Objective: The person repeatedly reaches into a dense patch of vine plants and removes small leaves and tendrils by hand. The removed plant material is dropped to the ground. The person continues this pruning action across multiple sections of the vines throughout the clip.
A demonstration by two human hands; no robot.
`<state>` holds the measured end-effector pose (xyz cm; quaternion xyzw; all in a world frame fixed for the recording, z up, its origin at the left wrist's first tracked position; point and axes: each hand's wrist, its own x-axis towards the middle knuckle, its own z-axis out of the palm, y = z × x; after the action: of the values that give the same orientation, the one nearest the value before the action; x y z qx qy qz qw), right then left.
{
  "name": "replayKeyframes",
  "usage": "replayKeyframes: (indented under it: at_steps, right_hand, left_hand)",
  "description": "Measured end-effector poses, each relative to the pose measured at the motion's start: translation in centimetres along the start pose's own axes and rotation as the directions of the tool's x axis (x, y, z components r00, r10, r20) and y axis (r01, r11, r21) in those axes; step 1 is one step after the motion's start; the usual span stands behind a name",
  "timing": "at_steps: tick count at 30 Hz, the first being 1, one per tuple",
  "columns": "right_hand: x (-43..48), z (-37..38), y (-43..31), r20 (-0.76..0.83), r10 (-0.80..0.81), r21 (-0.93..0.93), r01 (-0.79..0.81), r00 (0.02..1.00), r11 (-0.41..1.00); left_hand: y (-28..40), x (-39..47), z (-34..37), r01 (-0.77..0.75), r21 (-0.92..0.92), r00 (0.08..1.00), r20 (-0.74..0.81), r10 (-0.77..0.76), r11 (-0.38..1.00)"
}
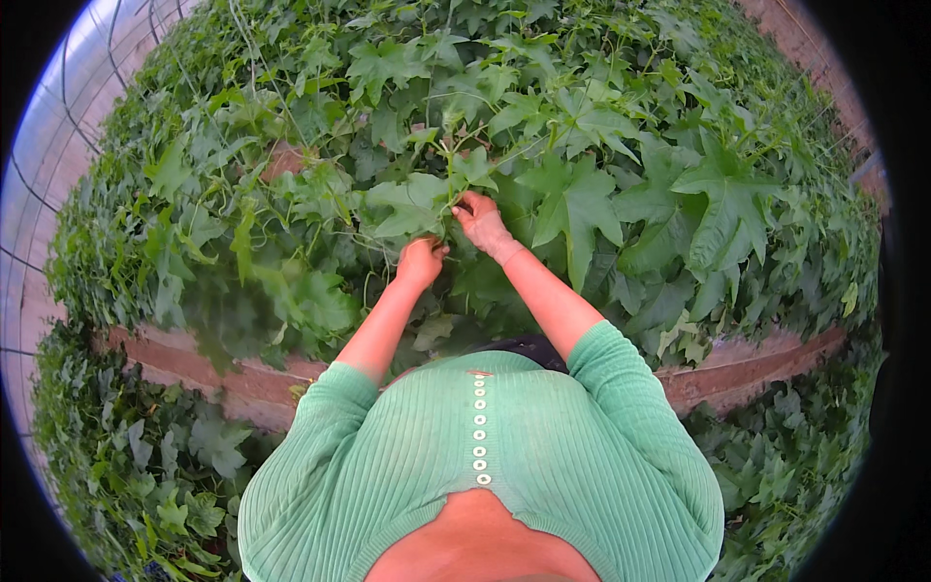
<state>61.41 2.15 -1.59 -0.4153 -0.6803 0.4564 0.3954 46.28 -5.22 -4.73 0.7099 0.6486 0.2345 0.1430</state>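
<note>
My right hand [480, 220] is raised among the vines, its thumb and fingers pinched at a thin green vine stem [449, 171] beside a lobed leaf. Just below and to its left is my left hand [422, 262], with fingers curled under the edge of a broad lobed leaf [413, 205]; part of its fingers is hidden by foliage, and what lies inside them cannot be made out. The two hands are close together but apart. Large lobed leaves [574, 207] hang to the right of my right hand.
Dense climbing vines rise in front, with thin strings [280, 94] running up through them. A bare soil path [174, 364] curves behind the near foliage, and more low plants [211, 444] grow on both sides of me. Curved dark hoops [69, 109] stand against pale sheeting at far left.
</note>
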Motion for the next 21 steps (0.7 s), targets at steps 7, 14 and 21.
replayKeyframes:
  at_steps: [7, 14, 21]
  right_hand:
    - [-0.4, 0.8, 1.3, -0.059, -0.066, 0.199, 0.077, 0.996, 0.977]
    - [-0.8, 0.9, -0.1, -0.101, -0.202, 0.007, 0.204, 0.974, 0.979]
    - [-1.5, 0.1, -1.5, -0.112, -0.151, -0.072, 0.144, 0.982, 0.987]
  left_hand:
    - [2.5, 3.1, -4.9, 0.132, -0.945, 0.945, 0.028, -0.327, 0.300]
    - [4.7, 4.2, -6.3, -0.018, -0.742, 0.979, -0.150, -0.140, 0.670]
    - [3.9, 4.1, -5.7, 0.069, -0.946, 0.987, 0.020, -0.157, 0.316]
